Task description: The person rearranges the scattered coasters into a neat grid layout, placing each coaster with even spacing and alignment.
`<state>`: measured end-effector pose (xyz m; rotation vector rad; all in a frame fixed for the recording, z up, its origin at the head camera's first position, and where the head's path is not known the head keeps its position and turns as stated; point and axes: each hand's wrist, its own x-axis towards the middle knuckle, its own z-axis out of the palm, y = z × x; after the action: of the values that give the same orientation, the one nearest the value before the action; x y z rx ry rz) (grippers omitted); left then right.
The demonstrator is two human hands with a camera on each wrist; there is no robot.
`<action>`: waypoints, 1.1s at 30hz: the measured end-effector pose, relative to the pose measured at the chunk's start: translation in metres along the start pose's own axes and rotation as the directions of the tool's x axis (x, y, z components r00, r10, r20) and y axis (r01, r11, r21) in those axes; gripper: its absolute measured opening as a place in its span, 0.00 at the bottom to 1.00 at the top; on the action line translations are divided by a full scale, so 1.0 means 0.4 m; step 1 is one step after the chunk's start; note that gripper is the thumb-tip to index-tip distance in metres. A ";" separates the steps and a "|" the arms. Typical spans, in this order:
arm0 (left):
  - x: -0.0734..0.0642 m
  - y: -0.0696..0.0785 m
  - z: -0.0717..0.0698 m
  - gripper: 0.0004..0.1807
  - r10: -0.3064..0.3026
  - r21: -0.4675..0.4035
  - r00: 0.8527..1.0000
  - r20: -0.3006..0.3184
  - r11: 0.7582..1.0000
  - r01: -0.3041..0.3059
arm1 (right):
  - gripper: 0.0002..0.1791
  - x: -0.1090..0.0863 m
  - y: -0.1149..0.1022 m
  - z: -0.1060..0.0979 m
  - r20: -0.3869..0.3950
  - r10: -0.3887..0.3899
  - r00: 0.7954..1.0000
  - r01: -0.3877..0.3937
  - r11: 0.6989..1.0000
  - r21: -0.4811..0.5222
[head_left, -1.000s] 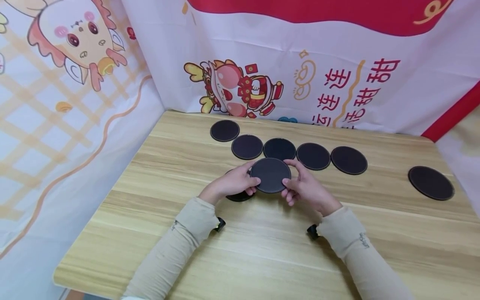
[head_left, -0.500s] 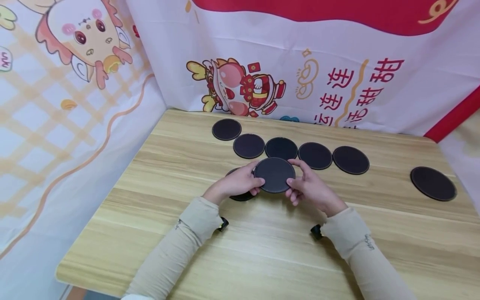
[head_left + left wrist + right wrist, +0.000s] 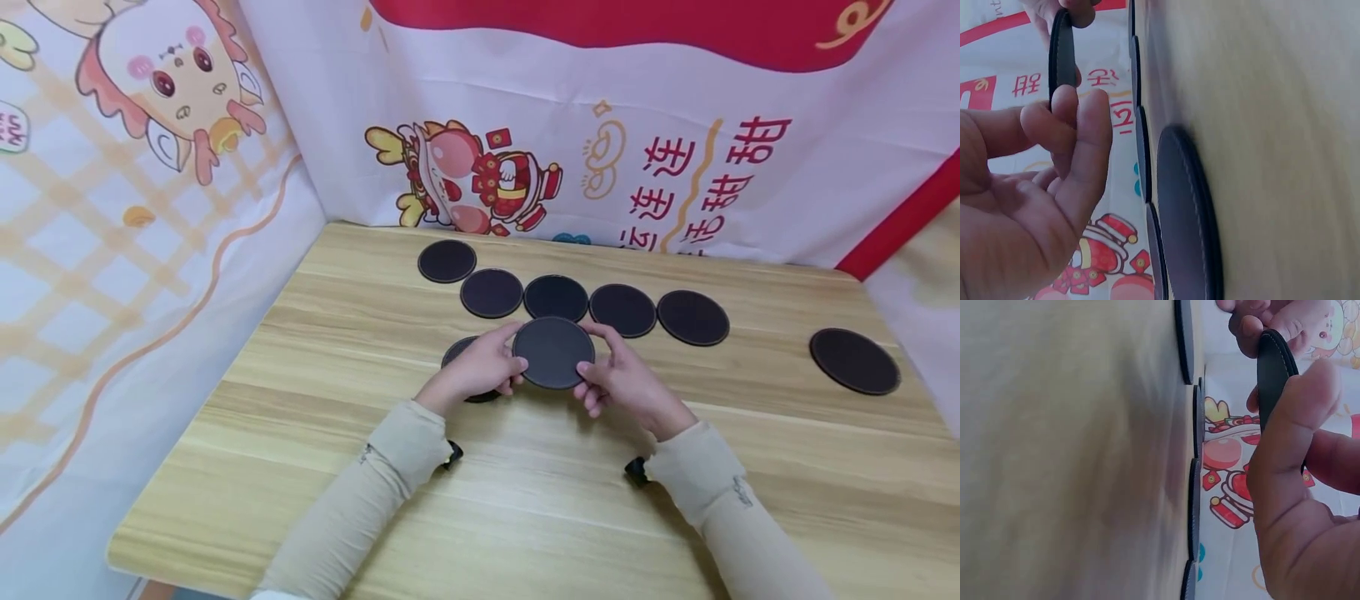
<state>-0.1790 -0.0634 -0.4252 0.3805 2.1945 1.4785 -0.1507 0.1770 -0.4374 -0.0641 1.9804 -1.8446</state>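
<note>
A round black coaster (image 3: 553, 353) with a stitched rim is held up over the table between both hands. My left hand (image 3: 483, 365) pinches its left edge, thumb on the near face. On the opposite edge my right hand (image 3: 626, 379) pinches it with thumb and fingers. Both wrist views show the held coaster (image 3: 1064, 56) edge-on, raised off the wood. Partly hidden behind my left hand lies another dark coaster (image 3: 459, 350) on the table; the left wrist view shows this lower coaster (image 3: 1185, 219) close beside the hand.
Several dark coasters lie flat toward the back: one coaster (image 3: 447, 261) at the far left, then a touching row ending in a coaster (image 3: 693, 317). A separate coaster (image 3: 855, 360) lies at the right. The wooden table (image 3: 540, 517) meets a printed cloth (image 3: 525, 75) behind.
Both hands and the held coaster have shifted slightly right over the table. The grip stays the same, and the coasters on the table keep their places.
</note>
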 end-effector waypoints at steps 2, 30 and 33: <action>0.005 0.001 0.014 0.39 -0.036 0.006 0.999 -0.008 0.999 0.036 | 0.37 -0.003 0.009 -0.003 -0.007 0.019 1.000 -0.019 1.000 -0.006; 0.041 -0.003 0.056 0.37 -0.183 0.278 0.978 0.104 0.949 0.149 | 0.36 -0.008 0.049 -0.024 0.001 0.201 0.980 -0.199 0.973 -0.115; 0.047 -0.014 0.046 0.36 -0.159 0.234 0.977 0.143 0.964 0.122 | 0.36 -0.007 0.050 -0.020 -0.002 0.203 0.979 -0.202 0.971 -0.127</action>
<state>-0.1852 -0.0423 -0.4404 0.3936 2.2135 1.0890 -0.1457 0.1878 -0.4558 0.0876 2.0134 -1.5872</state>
